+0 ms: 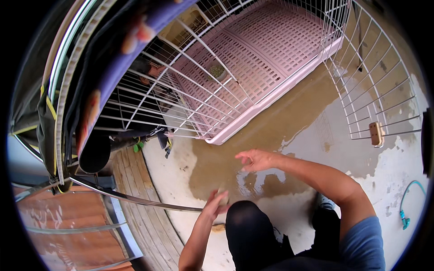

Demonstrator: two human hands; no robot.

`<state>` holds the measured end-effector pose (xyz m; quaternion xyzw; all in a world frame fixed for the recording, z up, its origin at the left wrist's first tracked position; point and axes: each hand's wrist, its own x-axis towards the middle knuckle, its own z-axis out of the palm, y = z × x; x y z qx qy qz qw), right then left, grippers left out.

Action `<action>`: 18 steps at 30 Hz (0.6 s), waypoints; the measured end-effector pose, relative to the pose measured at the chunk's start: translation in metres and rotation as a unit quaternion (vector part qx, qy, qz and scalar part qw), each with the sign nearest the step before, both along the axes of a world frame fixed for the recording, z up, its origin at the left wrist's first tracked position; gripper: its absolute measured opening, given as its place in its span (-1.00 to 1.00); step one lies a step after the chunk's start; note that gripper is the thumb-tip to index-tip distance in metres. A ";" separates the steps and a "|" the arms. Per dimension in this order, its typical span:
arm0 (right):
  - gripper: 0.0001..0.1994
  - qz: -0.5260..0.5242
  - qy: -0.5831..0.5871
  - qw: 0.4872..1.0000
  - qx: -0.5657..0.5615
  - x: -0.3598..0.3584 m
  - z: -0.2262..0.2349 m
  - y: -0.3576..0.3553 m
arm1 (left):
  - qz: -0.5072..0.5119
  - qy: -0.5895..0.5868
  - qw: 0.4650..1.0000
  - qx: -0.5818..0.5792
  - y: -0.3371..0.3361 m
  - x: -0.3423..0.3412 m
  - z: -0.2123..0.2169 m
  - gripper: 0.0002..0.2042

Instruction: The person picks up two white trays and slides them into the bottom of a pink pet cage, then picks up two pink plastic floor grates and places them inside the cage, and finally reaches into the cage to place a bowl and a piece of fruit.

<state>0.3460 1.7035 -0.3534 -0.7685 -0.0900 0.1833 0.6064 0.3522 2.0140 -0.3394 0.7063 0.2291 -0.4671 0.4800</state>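
Note:
My right hand reaches over the wet concrete, fingers apart and partly bent, with nothing visible in it. Close to my bent knee is my left hand, also with its fingers apart; motion blurs it slightly. Beyond both hands stands a white wire pet cage with a pink slotted plastic floor tray. A small round bowl with greenish contents is inside the cage. The cage's wire door hangs open at the right, with a tan latch piece on its lower edge. Neither hand touches the cage.
Brown water spreads over the concrete below the cage. Wooden planks and a curved metal bar lie to the left, near folded dark fabric. A teal hose nozzle rests at the far right.

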 end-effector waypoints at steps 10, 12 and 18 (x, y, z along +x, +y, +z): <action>-0.35 -0.249 -0.013 0.941 0.229 0.018 -0.038 -0.043 | -0.107 -0.026 0.987 -0.115 -0.219 0.081 0.007 -0.05; -0.40 -0.309 -0.028 0.914 0.261 0.018 -0.039 -0.070 | -0.137 -0.042 0.976 -0.165 -0.231 0.080 0.010 -0.02; -0.39 -0.442 0.099 0.791 0.411 0.033 -0.042 -0.112 | -0.272 -0.190 0.917 -0.221 -0.233 0.066 0.027 -0.03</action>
